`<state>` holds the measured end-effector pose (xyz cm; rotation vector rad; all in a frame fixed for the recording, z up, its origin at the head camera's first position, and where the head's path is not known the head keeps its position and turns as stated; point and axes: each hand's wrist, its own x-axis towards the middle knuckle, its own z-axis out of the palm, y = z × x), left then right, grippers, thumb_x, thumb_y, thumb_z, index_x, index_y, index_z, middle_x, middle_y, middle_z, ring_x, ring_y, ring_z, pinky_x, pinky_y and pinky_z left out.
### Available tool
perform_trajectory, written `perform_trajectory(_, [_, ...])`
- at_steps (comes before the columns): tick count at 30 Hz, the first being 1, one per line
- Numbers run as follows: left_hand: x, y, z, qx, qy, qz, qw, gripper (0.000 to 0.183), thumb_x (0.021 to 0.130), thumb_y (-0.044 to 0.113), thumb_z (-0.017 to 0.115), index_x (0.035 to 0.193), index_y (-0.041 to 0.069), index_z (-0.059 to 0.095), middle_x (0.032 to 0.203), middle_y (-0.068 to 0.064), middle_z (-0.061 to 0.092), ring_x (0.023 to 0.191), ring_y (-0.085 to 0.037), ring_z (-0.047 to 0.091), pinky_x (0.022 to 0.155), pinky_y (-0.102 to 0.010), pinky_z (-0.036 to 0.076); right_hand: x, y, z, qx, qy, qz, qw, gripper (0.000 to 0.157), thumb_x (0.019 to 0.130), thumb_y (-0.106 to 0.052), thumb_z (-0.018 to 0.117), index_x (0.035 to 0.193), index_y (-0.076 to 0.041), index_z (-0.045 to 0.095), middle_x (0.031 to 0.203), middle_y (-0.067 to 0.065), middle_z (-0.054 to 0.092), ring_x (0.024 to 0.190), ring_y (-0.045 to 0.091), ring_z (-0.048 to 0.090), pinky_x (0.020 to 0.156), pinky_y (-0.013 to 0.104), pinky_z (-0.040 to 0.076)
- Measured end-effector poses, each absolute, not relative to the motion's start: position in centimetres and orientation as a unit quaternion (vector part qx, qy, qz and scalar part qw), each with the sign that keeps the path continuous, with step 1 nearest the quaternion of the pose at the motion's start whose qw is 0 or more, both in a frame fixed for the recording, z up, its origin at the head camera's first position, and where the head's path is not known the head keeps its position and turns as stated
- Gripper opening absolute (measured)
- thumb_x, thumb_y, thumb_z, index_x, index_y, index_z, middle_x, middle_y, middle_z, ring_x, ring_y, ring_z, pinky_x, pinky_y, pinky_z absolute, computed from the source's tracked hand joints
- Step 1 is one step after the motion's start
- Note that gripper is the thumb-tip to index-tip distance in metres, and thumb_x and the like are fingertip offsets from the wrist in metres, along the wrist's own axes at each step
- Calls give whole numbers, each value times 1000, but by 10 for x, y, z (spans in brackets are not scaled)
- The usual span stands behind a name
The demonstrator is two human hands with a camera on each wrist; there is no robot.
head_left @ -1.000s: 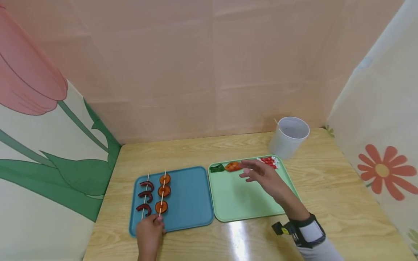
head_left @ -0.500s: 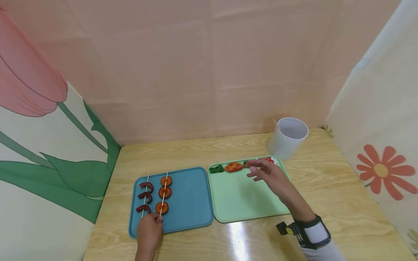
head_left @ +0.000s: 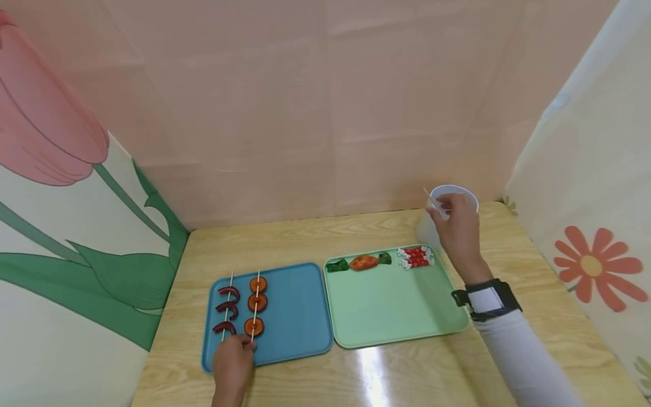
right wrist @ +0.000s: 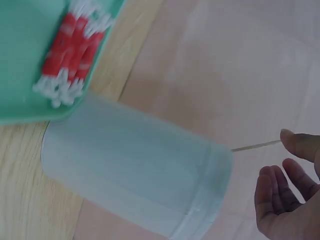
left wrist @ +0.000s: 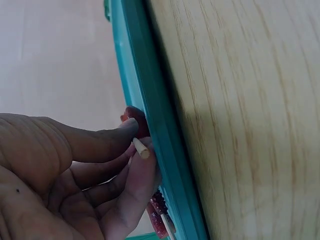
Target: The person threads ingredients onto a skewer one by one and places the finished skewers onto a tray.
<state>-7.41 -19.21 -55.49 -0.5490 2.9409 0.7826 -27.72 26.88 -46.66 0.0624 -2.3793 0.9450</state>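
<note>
Skewer of orange rounds (head_left: 257, 303) lies on the blue tray (head_left: 297, 311), its near end pinched by the fingers of the left hand (head_left: 233, 359), beside a skewer of dark red curls (head_left: 224, 306). Above a white bucket (right wrist: 135, 160), the right hand's (head_left: 461, 234) thumb stands apart from its curved fingers, near a thin stick (right wrist: 256, 146) leaning out of the bucket; whether it touches cannot be told.

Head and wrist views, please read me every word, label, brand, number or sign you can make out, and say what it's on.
None: no readable text in any view.
Pale bucket: no lettering visible.
Blue tray and green tray: no lettering visible.
Wrist strap: too small to tell whether its white patch bears print.
Red flower on the wall: a picture, no words visible.
</note>
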Motion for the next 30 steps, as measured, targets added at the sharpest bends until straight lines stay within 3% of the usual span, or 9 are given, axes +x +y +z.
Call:
perform_trajectory(9, [-72,-191,-554,-193,944,265,24,15,85,15,82,88,1,79,84,-13,77,80,-37,72,69,-50,57,-319,275,-484,22,-904,321,281,28,95,-10,73,114,6,60,110,26,60,101,42,59,87,56,51])
perform_trajectory(16, [-70,-191,-549,-200,944,262,13,21,86,20,82,88,-1,78,78,-11,74,77,-34,71,66,-47,55,-329,277,-489,28,-899,317,302,17,99,-8,67,110,5,63,105,24,63,94,40,62,81,53,53])
perform_trajectory(23, [-71,-189,-538,-212,941,263,-5,30,97,25,71,93,-3,78,85,-17,76,81,-39,73,67,-52,57,-327,284,-479,41,-884,323,335,14,98,-4,66,108,6,67,102,25,67,94,41,64,84,52,52])
perform_trajectory(25, [-71,-189,-533,-214,940,264,-14,31,98,25,68,97,-5,77,87,-19,76,83,-41,73,68,-52,57,-322,287,-472,38,-874,331,353,13,98,-4,66,107,6,68,103,25,68,95,40,66,84,44,53])
perform_trajectory(27, [-71,-188,-526,-215,940,264,-29,31,100,23,66,100,-6,76,90,-21,76,86,-42,73,71,-54,57,-315,290,-463,34,-860,340,380,13,98,-4,67,107,5,69,104,24,69,96,39,68,85,27,53])
perform_trajectory(30, [-71,-187,-517,-221,934,274,-63,30,101,22,64,101,-5,76,82,-17,74,76,-37,70,65,-49,53,-301,292,-441,26,-834,352,425,14,98,-6,67,107,4,70,105,22,70,97,35,70,81,4,44])
